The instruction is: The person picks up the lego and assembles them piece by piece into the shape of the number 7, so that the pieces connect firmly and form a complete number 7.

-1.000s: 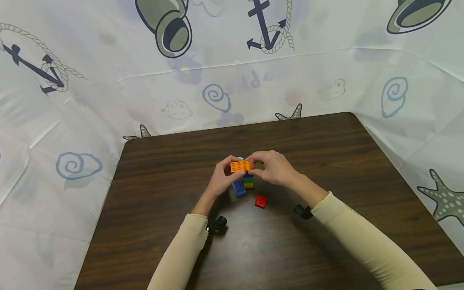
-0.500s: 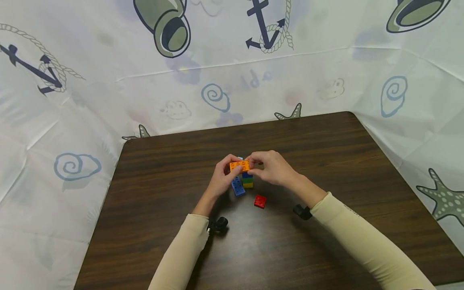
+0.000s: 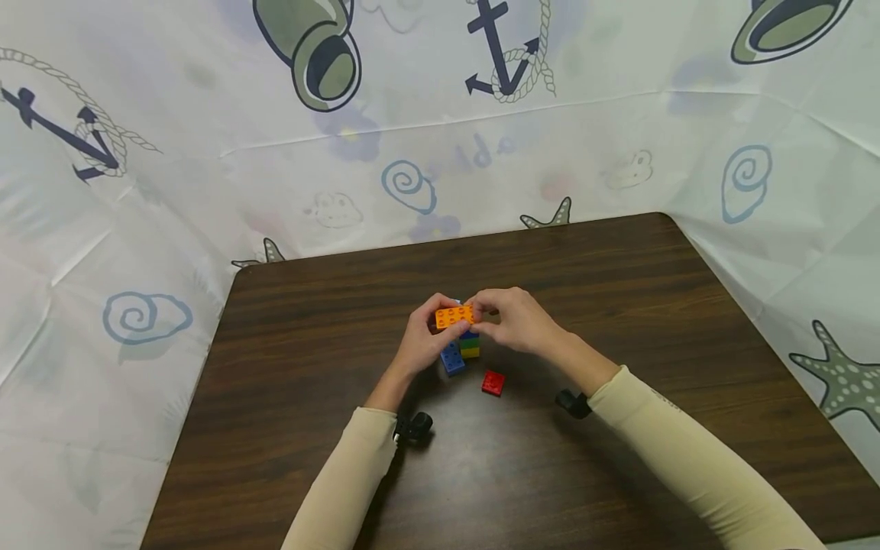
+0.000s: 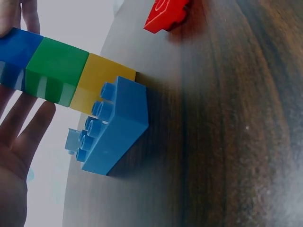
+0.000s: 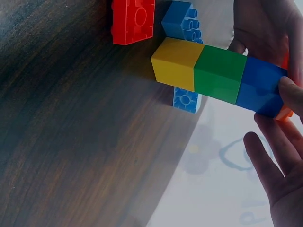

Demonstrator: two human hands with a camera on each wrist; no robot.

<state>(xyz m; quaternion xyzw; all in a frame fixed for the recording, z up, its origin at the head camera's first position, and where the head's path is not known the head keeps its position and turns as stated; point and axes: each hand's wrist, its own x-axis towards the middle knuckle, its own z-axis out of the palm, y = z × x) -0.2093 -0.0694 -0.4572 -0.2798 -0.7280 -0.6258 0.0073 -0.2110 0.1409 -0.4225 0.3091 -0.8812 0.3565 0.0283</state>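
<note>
In the head view my left hand (image 3: 419,336) pinches an orange toy building brick (image 3: 450,317), thumb in front and fingers behind. My right hand (image 3: 519,319) holds the right end of that brick; its thumb (image 5: 292,97) lies over the seam with the dark blue brick (image 5: 260,85) below. Under the dark blue one come a green brick (image 5: 220,73) and a yellow brick (image 5: 177,64), forming an upright tower. A blue brick (image 4: 120,125) lies on the table beside the tower's base. The orange brick is mostly hidden in the right wrist view.
A red brick (image 3: 493,383) lies in front of the tower, apart from it. Behind the tower's base sits a light blue brick (image 5: 186,99). The dark wooden table (image 3: 330,298) meets a patterned white sheet (image 3: 440,145) at its far edge.
The left thumb has shifted over the orange brick, up onto its studs and then back down to its front edge. Both hands otherwise stay in place, and the loose bricks have not moved.
</note>
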